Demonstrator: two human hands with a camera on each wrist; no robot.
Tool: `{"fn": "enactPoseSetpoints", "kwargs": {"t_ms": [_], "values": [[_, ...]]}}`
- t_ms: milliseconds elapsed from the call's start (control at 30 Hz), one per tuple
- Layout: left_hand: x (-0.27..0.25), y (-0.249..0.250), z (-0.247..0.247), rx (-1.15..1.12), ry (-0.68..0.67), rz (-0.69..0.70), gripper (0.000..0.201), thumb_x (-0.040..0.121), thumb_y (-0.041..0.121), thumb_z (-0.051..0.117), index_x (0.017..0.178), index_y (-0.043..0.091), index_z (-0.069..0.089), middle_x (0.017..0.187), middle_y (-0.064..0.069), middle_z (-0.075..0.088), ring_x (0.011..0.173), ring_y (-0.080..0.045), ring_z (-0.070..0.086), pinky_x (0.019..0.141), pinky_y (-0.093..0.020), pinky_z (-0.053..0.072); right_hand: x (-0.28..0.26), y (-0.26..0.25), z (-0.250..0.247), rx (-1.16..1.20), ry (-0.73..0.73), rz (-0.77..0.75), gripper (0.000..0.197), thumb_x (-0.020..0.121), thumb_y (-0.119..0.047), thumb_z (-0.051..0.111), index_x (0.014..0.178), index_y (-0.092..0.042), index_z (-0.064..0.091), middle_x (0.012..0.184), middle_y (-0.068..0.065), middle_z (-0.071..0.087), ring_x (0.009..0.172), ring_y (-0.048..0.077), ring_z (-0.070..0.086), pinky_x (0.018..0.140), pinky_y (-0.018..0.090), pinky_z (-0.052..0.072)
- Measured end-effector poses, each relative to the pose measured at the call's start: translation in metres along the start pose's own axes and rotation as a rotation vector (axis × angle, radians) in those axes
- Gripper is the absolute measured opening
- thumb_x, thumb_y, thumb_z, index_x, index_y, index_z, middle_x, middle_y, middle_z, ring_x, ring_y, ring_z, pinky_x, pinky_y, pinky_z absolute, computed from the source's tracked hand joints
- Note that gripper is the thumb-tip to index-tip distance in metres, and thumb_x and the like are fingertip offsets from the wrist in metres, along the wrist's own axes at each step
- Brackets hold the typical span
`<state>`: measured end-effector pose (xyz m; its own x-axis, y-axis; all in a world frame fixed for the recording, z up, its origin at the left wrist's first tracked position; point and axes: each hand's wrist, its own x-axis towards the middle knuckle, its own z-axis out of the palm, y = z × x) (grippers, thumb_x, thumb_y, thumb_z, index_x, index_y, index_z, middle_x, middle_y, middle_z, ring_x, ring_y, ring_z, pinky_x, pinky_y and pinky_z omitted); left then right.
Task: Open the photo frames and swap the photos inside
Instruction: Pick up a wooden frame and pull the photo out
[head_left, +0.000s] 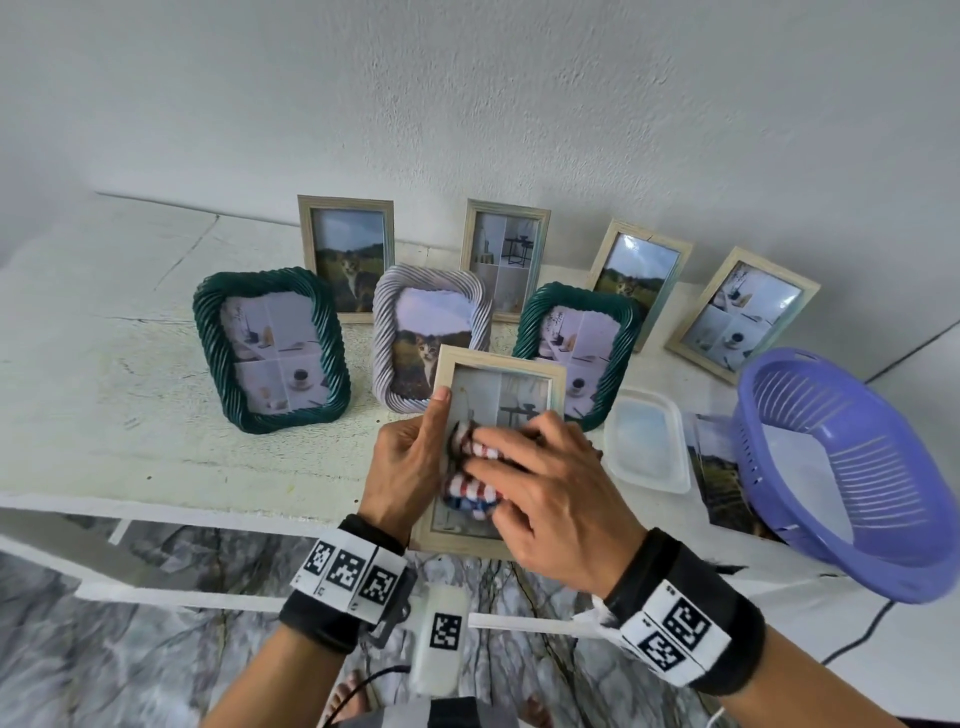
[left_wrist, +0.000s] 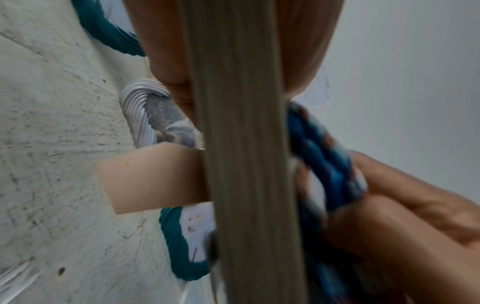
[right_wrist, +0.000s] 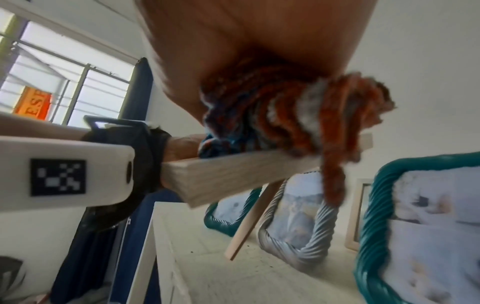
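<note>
The pale grained-wood rectangular photo frame (head_left: 498, 365) tilts above the front edge of the rough white table (head_left: 104, 389). The left hand (head_left: 410, 462) clasps its left rail, and the right hand (head_left: 561, 499) curls its fingers over a bunched striped fuzzy cloth (head_left: 472, 491) on its glass.

You have eight photo frames in all. Five are pale wooden frames (head_left: 345, 254) (head_left: 505, 257) (head_left: 639, 275) (head_left: 743, 312) (head_left: 498, 384), two are dark green twisted frames (head_left: 270, 348) (head_left: 582, 338), and one is a grey twisted frame (head_left: 431, 322). You also have one purple slotted basket (head_left: 857, 467), one clear plastic tub (head_left: 647, 441) and one striped cloth (head_left: 470, 491). At least one loose photo print (head_left: 719, 478) lies on the tabletop.
</note>
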<state>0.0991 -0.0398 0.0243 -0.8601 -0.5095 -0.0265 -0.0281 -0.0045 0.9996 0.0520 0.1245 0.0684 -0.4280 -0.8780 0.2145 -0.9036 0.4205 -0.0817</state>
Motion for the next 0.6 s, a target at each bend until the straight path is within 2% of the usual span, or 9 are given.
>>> {"fn": "enactPoseSetpoints", "kwargs": {"t_ms": [33,100,167,233,300,367,467,533,600], "values": [[-0.001,-0.001,0.001,0.030,0.001,-0.017,0.067,0.091,0.057,0.047,0.052,0.003,0.042,0.045,-0.017,0.036,0.043,-0.016,0.034,0.042,-0.032,0.030,-0.005,0.002,-0.001,0.004,-0.019,-0.019,0.035,0.085,-0.029,0.046,0.108,-0.019,0.071,0.125,-0.003,0.062,0.092,0.019,0.043,0.079,0.037,0.041],[-0.005,-0.003,0.002,0.106,0.020,-0.057,0.060,0.086,0.060,0.043,0.050,0.013,0.036,0.040,-0.001,0.028,0.035,-0.014,0.023,0.037,-0.021,0.023,-0.012,0.010,-0.005,-0.015,-0.054,-0.021,0.033,0.083,-0.029,0.045,0.097,-0.021,0.074,0.115,-0.004,0.066,0.089,0.018,0.043,0.077,0.037,0.041],[-0.006,-0.006,0.002,0.132,0.035,-0.092,0.055,0.084,0.061,0.041,0.050,0.019,0.033,0.040,0.007,0.025,0.033,-0.009,0.018,0.035,-0.019,0.020,-0.017,0.021,-0.009,-0.009,-0.062,0.017,0.035,0.083,-0.030,0.042,0.093,-0.022,0.074,0.107,-0.005,0.068,0.086,0.016,0.042,0.075,0.035,0.041],[-0.005,-0.009,0.001,0.128,0.031,-0.099,0.057,0.084,0.064,0.041,0.053,0.016,0.034,0.042,0.007,0.025,0.035,-0.009,0.019,0.037,-0.020,0.020,-0.021,0.033,-0.012,0.076,-0.006,0.067,0.038,0.084,-0.030,0.043,0.103,-0.018,0.073,0.110,-0.002,0.067,0.087,0.017,0.045,0.075,0.035,0.043],[-0.004,-0.011,0.001,0.126,0.029,-0.091,0.058,0.085,0.064,0.041,0.056,0.014,0.037,0.045,0.005,0.024,0.038,-0.010,0.020,0.039,-0.020,0.019,-0.023,0.043,-0.016,0.181,0.094,0.135,0.042,0.085,-0.031,0.045,0.113,-0.011,0.069,0.116,0.003,0.064,0.091,0.021,0.050,0.080,0.035,0.046],[-0.004,-0.012,0.001,0.108,0.033,-0.078,0.056,0.087,0.061,0.042,0.055,0.014,0.036,0.046,0.004,0.023,0.038,-0.010,0.019,0.039,-0.021,0.020,-0.026,0.055,-0.019,0.258,0.190,0.237,0.047,0.086,-0.034,0.045,0.119,-0.006,0.064,0.118,0.006,0.063,0.096,0.021,0.053,0.085,0.031,0.045],[-0.005,-0.011,0.000,0.107,0.045,-0.071,0.055,0.087,0.058,0.043,0.052,0.017,0.032,0.044,0.005,0.022,0.036,-0.010,0.018,0.040,-0.020,0.020,-0.031,0.078,-0.017,0.297,0.293,0.446,0.042,0.090,-0.028,0.056,0.125,-0.006,0.059,0.119,0.009,0.062,0.098,0.022,0.055,0.081,0.028,0.044],[-0.004,-0.010,-0.002,0.097,0.046,-0.073,0.054,0.087,0.057,0.044,0.051,0.019,0.031,0.043,0.005,0.022,0.035,-0.009,0.018,0.040,-0.020,0.019,-0.034,0.094,-0.012,0.279,0.358,0.597,0.037,0.089,-0.018,0.064,0.124,-0.006,0.057,0.117,0.013,0.061,0.097,0.026,0.056,0.079,0.032,0.045],[-0.003,-0.010,-0.003,0.068,0.056,-0.083,0.055,0.085,0.057,0.045,0.050,0.016,0.032,0.044,0.005,0.023,0.034,-0.007,0.017,0.041,-0.022,0.020,-0.035,0.109,-0.008,0.219,0.414,0.755,0.031,0.088,-0.018,0.065,0.116,-0.009,0.055,0.111,0.013,0.059,0.095,0.027,0.055,0.077,0.031,0.040]]}}
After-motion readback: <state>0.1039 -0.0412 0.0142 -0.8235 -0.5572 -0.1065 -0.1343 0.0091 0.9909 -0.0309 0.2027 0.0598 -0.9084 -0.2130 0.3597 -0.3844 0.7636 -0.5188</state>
